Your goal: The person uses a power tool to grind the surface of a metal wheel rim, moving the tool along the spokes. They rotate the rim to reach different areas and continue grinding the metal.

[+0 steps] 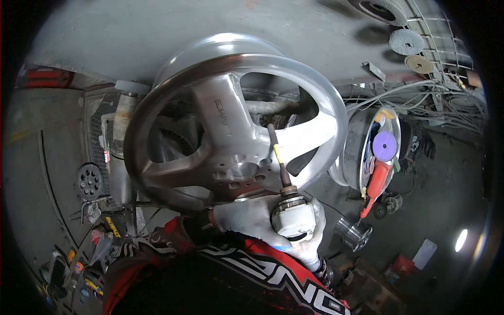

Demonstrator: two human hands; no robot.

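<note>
A grey workshop surface [131, 37] is stretching behind a large, five-hole silver wheel [226, 142], which is sitting before the wearer, gleaming at right, looking duller at left. The gloved left hand [241, 216] and right hand [310, 249] are gripping a white power tool [294, 220]. The tool is covering some fingers; whether its tip is touching metal isn't showing clearly.

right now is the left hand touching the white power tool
Touching: the head view shows the gloved left hand against the side of the white power tool, with no gap visible where they meet.
</note>
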